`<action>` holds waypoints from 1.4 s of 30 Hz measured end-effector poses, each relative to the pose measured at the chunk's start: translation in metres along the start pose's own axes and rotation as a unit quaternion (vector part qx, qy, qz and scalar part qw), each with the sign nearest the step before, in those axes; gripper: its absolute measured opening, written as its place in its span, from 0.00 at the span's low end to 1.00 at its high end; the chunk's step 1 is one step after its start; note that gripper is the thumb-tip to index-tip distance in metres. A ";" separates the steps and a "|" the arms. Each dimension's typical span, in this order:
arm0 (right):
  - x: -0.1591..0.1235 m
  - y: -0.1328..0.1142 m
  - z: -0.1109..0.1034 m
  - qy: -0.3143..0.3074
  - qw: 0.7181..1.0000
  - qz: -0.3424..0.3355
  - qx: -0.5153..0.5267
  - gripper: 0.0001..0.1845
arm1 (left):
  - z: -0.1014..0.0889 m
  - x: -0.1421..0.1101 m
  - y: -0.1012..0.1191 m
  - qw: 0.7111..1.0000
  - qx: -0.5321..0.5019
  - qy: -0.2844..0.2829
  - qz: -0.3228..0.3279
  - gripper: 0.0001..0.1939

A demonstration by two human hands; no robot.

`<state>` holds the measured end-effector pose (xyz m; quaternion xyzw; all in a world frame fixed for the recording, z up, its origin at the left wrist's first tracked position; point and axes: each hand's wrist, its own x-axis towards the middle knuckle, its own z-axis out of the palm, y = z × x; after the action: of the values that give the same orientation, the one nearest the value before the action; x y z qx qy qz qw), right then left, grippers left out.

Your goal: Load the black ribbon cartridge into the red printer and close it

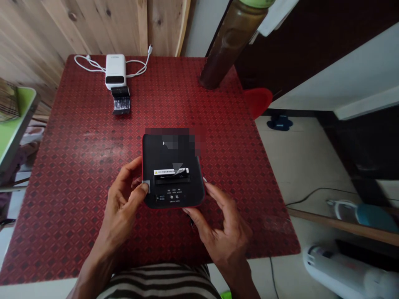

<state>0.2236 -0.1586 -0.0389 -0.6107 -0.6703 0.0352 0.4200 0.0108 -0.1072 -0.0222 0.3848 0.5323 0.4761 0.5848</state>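
Note:
A black label printer (pixel 172 157) with rounded corners and a red lower edge is above or on the middle of the red table; I cannot tell whether it touches the top. It has a slot with a white warning strip behind it, and a small lit display near its front. My left hand (pixel 126 193) grips its left side, thumb on the top face near the front corner, fingers round the edge. My right hand (pixel 222 222) holds the front right corner, thumb at the front edge and fingers along the right side. Part of the printer's far edge is blurred out by blocks.
The red patterned table (pixel 87 178) bears a small white device (pixel 115 69) with a white cable (pixel 137 74) and a dark strip (pixel 121 101) at its front. A tall brown bottle (pixel 224 50) stands at the back right. A red stool (pixel 258 101) is beyond the right edge.

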 end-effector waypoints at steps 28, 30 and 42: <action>0.120 -0.012 0.018 -0.265 0.948 -0.174 -0.025 0.17 | -0.012 0.003 -0.023 0.999 0.001 0.005 0.038 0.26; 0.133 -0.021 0.032 -0.361 0.916 -0.157 -0.083 0.15 | -0.012 0.003 -0.024 0.999 0.007 0.022 0.034 0.26; 0.155 -0.042 0.046 -0.448 0.854 -0.157 -0.212 0.17 | -0.015 0.006 -0.028 0.999 0.023 0.032 0.007 0.27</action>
<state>0.1780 -0.0162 0.0360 -0.4897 -0.8641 0.0959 -0.0653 -0.0002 -0.1094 -0.0531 0.3866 0.5591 0.4797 0.5548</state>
